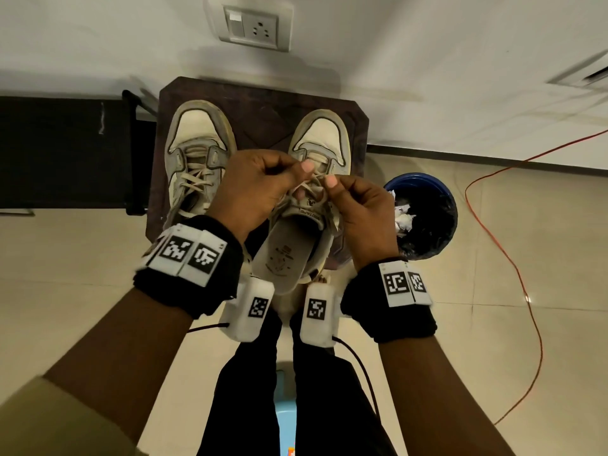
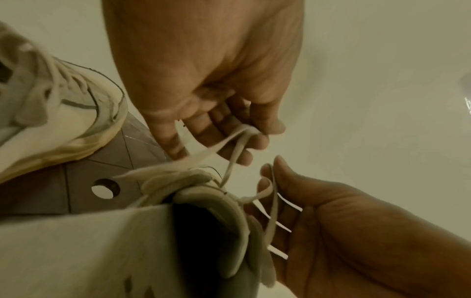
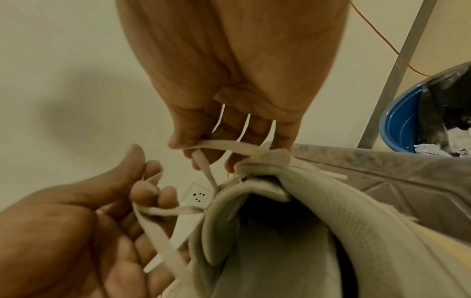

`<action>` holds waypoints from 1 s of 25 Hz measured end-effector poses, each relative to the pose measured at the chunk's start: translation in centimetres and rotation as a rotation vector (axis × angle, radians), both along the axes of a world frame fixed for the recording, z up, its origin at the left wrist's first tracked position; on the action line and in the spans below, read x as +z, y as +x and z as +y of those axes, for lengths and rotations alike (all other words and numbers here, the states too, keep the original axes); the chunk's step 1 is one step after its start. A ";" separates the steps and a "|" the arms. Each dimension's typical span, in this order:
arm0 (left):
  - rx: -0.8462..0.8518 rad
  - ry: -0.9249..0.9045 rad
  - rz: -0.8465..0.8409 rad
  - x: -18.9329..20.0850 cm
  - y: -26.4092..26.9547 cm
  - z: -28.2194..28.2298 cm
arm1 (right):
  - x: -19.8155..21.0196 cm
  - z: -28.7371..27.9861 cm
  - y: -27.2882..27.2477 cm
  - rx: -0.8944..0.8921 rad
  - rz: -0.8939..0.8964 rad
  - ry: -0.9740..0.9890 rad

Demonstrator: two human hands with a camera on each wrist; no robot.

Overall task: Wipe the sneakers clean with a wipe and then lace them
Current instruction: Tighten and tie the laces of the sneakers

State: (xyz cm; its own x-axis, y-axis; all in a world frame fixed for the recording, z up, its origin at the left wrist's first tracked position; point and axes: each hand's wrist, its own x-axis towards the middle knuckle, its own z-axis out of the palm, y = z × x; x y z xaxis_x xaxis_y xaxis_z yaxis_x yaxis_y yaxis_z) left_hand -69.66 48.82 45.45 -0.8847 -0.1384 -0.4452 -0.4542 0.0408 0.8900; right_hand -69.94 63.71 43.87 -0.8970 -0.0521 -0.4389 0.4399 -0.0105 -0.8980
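Right sneaker (image 1: pixel 316 199), lace (image 2: pixel 237 145): left hand (image 1: pixel 260 185) and right hand (image 1: pixel 357 205) each pinch 1 end. Advice: pull both evenly, snug over tongue.

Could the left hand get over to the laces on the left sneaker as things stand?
Probably yes, once it lets go. The left hand is pinching a lace of the right sneaker, so it is busy. The left sneaker sits just beside it on the stool, its laces uncovered, nothing between.

Wall: white, socket plate (image 1: pixel 255 27) at far centre.
Floor: beige tiles (image 1: pixel 493 307), orange cable (image 1: pixel 513 258) trailing at right.
Bin: blue (image 1: pixel 422 215), right.
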 end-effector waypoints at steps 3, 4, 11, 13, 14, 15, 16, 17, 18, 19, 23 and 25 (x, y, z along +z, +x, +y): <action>-0.061 -0.042 -0.043 -0.8 -0.3 0.4 | 0.0 -0.2 -0.1 0.001 0.002 0.028; -0.091 -0.006 -0.059 -1.0 -0.4 0.4 | -0.2 -0.2 -0.1 0.001 -0.002 0.043; -0.197 0.129 -0.187 -0.8 -0.6 0.3 | -0.6 0.1 0.0 0.028 -0.014 0.028; -0.196 0.123 -0.232 -0.8 -0.9 0.3 | -0.4 0.2 0.0 0.030 0.036 0.034; -0.198 0.115 -0.239 -0.8 -1.1 0.3 | -0.4 0.2 0.0 0.035 0.049 0.006; -0.184 0.105 -0.235 -0.8 -1.3 0.3 | -0.1 0.1 0.1 0.033 0.039 -0.049; -0.157 0.095 -0.228 -0.9 -1.4 0.3 | 0.0 0.1 0.1 0.024 0.016 -0.111; -0.129 0.090 -0.220 -1.0 -1.4 0.4 | 0.1 0.0 0.1 0.014 0.003 -0.143; -0.105 0.096 -0.218 -1.2 -1.5 0.4 | 0.2 0.0 0.1 0.003 -0.001 -0.135; -0.088 0.114 -0.216 -1.3 -1.4 0.5 | 0.2 0.0 0.1 -0.008 -0.003 -0.100; -0.139 0.200 -0.195 -1.4 -1.1 -0.2 | -0.2 -0.4 0.0 -0.026 -0.015 0.053; -0.146 0.299 -0.219 -1.3 -1.1 -0.7 | -0.3 -0.6 -0.1 -0.008 -0.035 0.074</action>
